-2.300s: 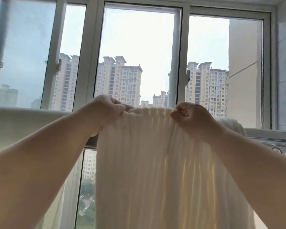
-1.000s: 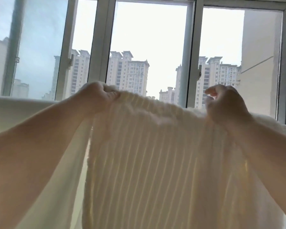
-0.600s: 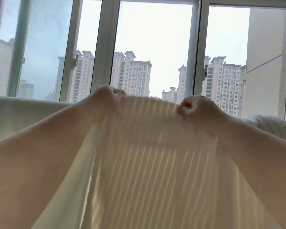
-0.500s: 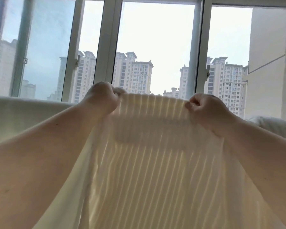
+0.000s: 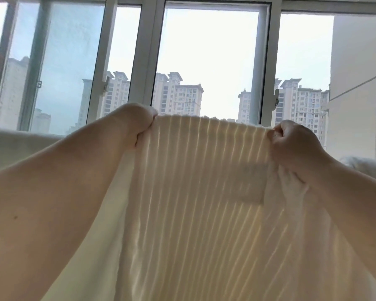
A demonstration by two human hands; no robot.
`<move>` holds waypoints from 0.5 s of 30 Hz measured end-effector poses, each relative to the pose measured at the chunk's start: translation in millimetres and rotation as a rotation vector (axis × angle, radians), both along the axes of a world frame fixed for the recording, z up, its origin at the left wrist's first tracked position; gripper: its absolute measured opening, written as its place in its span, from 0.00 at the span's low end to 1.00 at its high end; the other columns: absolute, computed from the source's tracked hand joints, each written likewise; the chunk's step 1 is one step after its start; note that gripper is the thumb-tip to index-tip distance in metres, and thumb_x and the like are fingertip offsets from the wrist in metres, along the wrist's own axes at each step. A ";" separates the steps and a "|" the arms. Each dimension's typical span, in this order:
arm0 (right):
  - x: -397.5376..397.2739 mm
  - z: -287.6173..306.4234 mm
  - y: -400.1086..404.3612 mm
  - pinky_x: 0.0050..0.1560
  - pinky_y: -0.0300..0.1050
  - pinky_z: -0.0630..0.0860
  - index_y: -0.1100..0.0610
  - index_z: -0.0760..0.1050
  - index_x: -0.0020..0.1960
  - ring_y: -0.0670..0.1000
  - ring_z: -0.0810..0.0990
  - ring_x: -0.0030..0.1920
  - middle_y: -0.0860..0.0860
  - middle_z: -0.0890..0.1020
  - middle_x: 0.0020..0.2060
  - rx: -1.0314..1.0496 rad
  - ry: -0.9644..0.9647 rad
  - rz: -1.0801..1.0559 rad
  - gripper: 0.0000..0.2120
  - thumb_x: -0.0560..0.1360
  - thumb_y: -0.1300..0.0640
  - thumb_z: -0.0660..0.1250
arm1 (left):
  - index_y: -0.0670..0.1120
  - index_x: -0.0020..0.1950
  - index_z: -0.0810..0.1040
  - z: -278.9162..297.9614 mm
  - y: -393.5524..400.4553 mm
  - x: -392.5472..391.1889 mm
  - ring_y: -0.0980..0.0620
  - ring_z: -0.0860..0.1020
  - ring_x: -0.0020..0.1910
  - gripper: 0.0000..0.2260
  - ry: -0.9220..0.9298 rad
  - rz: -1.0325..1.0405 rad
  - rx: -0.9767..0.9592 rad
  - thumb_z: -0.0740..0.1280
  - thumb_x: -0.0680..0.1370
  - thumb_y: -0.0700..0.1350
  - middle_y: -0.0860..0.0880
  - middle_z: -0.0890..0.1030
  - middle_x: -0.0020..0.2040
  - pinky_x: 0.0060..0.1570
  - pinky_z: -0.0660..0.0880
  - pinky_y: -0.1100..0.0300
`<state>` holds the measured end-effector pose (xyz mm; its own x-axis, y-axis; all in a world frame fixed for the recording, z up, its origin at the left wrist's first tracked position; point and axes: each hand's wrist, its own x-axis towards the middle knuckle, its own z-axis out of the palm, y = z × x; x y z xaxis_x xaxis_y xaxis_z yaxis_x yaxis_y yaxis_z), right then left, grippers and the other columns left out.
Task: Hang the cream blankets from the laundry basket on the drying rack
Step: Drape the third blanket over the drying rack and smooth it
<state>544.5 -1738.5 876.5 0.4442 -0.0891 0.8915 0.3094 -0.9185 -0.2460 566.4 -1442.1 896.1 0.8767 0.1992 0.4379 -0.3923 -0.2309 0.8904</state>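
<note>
Hands wider apart than half a second ago: left hand (image 5: pixel 137 124) and right hand (image 5: pixel 291 144) each clenched on the top edge of the cream blanket (image 5: pixel 204 213), now stretched taut before the window (image 5: pixel 211 61). Probably readying to drape. Top edge horizontal, ribs and length hanging downward. Rack unseen.

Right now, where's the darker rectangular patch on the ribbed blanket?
In the head view, the rectangular patch sits upper right on the cream ribbed blanket, just below the right hand.

Bg: window frames (image 5: pixel 148 51) w/ latches, hazy sky, high-rise apt blocks (image 5: pixel 178 94) outside, pale wall (image 5: pixel 354 83) at right.
</note>
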 end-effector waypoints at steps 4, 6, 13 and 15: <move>-5.9 3.9 -7.4 0.35 0.43 0.63 0.56 0.73 0.50 0.52 0.72 0.40 0.49 0.74 0.37 0.000 -0.014 0.003 0.06 0.78 0.59 0.58 | 0.47 0.47 0.76 -6.4 -1.9 5.9 0.51 0.80 0.37 0.07 -0.189 0.168 0.291 0.70 0.73 0.47 0.49 0.80 0.43 0.31 0.77 0.59; -8.0 3.0 -6.4 0.41 0.42 0.65 0.55 0.74 0.51 0.52 0.72 0.43 0.51 0.76 0.42 -0.035 0.055 0.015 0.07 0.77 0.60 0.58 | 0.52 0.48 0.74 -12.2 -4.7 8.2 0.53 0.77 0.38 0.08 -0.284 0.269 0.498 0.70 0.72 0.44 0.49 0.77 0.47 0.29 0.71 0.63; -13.0 -12.2 3.5 0.45 0.37 0.66 0.48 0.72 0.65 0.45 0.71 0.47 0.51 0.77 0.58 -0.266 0.421 0.047 0.15 0.80 0.50 0.58 | 0.48 0.59 0.77 -27.0 -10.7 14.5 0.42 0.68 0.58 0.15 -0.038 0.722 1.145 0.58 0.76 0.44 0.45 0.72 0.59 0.50 0.65 0.51; -14.6 -15.1 1.0 0.41 0.31 0.66 0.47 0.69 0.67 0.42 0.73 0.46 0.48 0.78 0.58 -0.265 0.374 0.130 0.16 0.80 0.51 0.59 | 0.48 0.59 0.76 -28.4 -20.9 11.7 0.43 0.67 0.58 0.15 -0.220 0.738 1.131 0.57 0.75 0.42 0.45 0.72 0.59 0.52 0.64 0.49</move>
